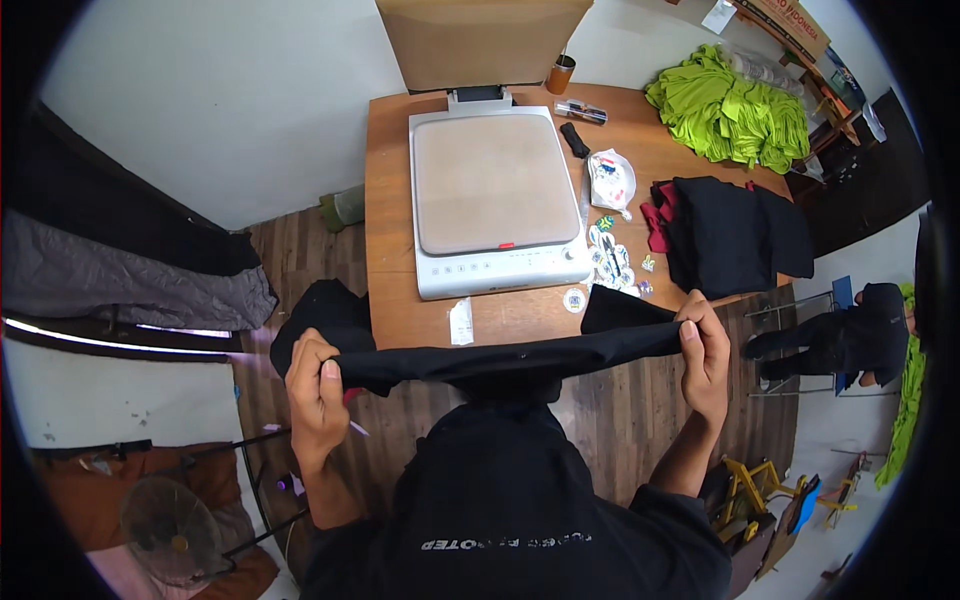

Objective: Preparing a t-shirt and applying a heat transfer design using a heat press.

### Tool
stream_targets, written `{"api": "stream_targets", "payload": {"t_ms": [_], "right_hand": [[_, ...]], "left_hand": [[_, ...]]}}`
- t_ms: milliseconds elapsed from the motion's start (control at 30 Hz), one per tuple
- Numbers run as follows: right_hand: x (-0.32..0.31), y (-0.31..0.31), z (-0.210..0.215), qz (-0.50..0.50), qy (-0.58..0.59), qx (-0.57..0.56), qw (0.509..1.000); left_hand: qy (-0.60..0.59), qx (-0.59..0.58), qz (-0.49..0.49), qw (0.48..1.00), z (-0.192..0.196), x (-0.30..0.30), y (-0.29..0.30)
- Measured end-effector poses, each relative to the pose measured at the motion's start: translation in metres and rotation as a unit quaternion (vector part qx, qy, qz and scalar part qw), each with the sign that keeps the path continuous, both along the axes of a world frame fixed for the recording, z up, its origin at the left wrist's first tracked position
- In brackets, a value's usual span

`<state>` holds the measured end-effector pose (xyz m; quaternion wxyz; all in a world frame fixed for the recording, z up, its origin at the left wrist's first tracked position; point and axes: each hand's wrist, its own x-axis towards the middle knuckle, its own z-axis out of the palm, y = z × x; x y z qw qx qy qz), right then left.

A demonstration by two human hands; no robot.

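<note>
A black shirt is stretched taut between my two hands, held in front of my body near the table's front edge. My left hand is closed on one end, with the thumb pressed on the cloth. My right hand pinches the other end. Sleeve-like flaps hang beyond the pulled edge on both sides. Just ahead stands a white heat press with its beige lower pad bare and its upper plate raised.
On the wooden table are round stickers, a white bowl, a dark folded garment pile, lime-green garments and a brown cup. A fan stands lower left. Another person is at the right.
</note>
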<state>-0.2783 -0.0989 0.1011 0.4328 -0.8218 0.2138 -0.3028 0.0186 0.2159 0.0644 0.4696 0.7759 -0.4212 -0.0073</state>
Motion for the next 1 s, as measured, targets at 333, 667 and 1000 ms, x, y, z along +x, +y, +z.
{"api": "stream_targets", "payload": {"t_ms": [333,667,1000], "right_hand": [[-0.02,0.009,-0.005,0.02,0.056,0.022,0.998],[-0.014,0.006,0.002,0.036,0.049,0.041,0.997],[0.025,-0.019,-0.04,0.009,0.009,0.032,0.999]], "left_hand": [[0.227,0.009,-0.162,0.96,-0.009,-0.005,0.023],[0.087,0.037,-0.121,0.988,0.015,-0.001,0.009],[0.075,0.044,-0.056,0.995,0.003,0.013,-0.026]]}}
